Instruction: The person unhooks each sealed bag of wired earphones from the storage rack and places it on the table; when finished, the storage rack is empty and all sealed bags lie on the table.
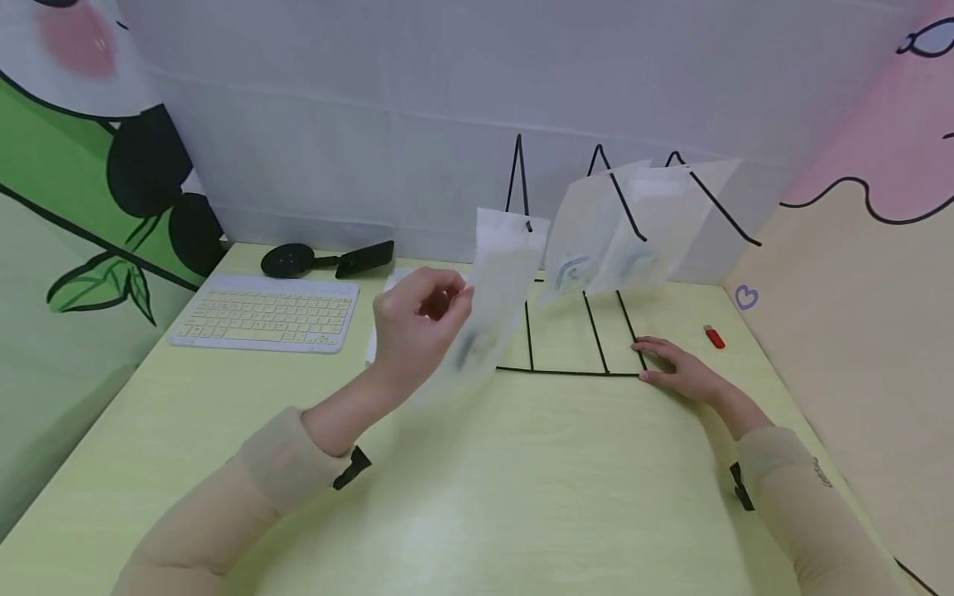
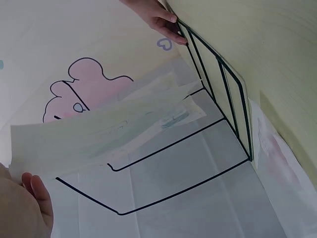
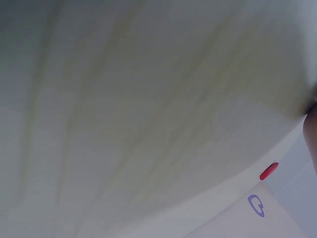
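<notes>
A black wire rack (image 1: 566, 372) stands on the table, its three upright hooks rising at the back. Thin, translucent white sheets with faint bluish print hang from it; one sheet (image 1: 510, 257) is on the left hook, others (image 1: 633, 232) on the two hooks further right. My left hand (image 1: 417, 319) has its fingers curled and pinches the left sheet near its edge, also visible as a long sheet (image 2: 89, 134) in the left wrist view. At the rack's front right corner my right hand (image 1: 678, 371) grips the base wire between thumb and fingers.
A white keyboard (image 1: 268, 314) lies on the left, with a black folding item with a round disc (image 1: 289, 261) behind it. Partly hidden behind my left hand are white sheets (image 1: 378, 331) on the table. A red USB stick (image 1: 714, 337) lies at the right.
</notes>
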The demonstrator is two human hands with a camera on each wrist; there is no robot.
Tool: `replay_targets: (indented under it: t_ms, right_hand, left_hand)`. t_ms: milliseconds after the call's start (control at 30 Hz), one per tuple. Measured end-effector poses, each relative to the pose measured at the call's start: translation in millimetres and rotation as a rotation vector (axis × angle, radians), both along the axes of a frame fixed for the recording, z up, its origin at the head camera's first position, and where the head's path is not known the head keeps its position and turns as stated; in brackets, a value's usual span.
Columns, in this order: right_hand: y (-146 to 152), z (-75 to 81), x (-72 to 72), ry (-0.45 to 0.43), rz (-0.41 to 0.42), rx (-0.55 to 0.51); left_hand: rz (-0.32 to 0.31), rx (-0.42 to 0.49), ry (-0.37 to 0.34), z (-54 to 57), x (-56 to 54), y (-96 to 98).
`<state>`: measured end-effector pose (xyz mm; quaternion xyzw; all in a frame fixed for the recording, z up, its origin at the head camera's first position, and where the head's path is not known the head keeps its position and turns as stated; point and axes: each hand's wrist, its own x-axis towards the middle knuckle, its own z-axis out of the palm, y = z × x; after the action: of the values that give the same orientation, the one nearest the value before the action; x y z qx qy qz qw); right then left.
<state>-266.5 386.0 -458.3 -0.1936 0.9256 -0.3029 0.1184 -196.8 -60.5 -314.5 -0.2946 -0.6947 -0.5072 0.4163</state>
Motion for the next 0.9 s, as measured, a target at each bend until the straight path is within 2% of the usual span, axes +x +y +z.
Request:
replay_targets:
  t_ms: [400,700,900]
  right_hand:
    - [1.6,0.2,0.9,0.016,0.007,0.008]
    - [-0.4,2.1,1.5,0.018,0.010,-0.003]
    - [-0.5,2.0,2.5,0.020,0.010,-0.004]
  left_hand:
    - [-0.044,0.018,-0.045,3.3,17.1,-3.0]
    - [-0.076,0.025,-0.087,5.0,25.5,-6.2]
    - [-0.099,0.019,-0.146,6.8,32.1,-14.4]
